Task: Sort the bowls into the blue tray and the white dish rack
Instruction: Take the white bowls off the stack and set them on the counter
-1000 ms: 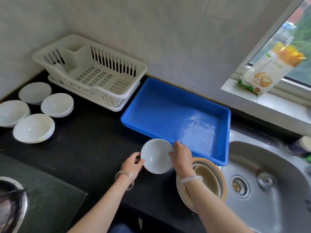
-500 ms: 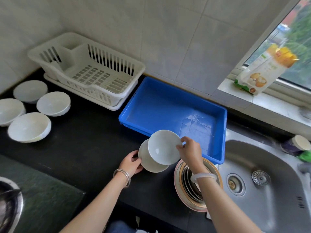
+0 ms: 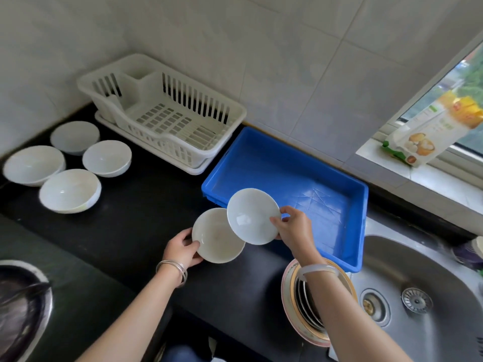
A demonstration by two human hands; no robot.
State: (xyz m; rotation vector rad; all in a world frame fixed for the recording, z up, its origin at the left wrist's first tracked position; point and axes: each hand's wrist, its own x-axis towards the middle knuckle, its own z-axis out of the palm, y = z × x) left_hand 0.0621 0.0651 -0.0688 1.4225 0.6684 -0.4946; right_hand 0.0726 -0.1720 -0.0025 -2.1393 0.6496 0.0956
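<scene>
On a black kitchen desk [image 3: 136, 231], the right hand [image 3: 294, 231] has just lifted one small bowl [image 3: 252, 216] off another [image 3: 217, 236], gripped by the left hand [image 3: 181, 250], beside the empty blue tray [image 3: 287, 163], frame centre; sorting begins.

this is a home kitchen, plain as day. a black stone countertop [image 3: 136, 231] runs along a wall of pale glazed tiles [image 3: 261, 61], and a stainless steel sink [image 3: 431, 270] with a drain strainer [image 3: 417, 300] is set into it on the right. a white dish rack [image 3: 167, 118] stands against the wall with a blue tray [image 3: 285, 173] beside it, and white bowls [image 3: 70, 190] sit out on the counter. a food packet [image 3: 428, 134] leans on the windowsill [image 3: 418, 178], greenery beyond the glass. the edge of a dark pan [image 3: 21, 309] shows at the lower left.
</scene>
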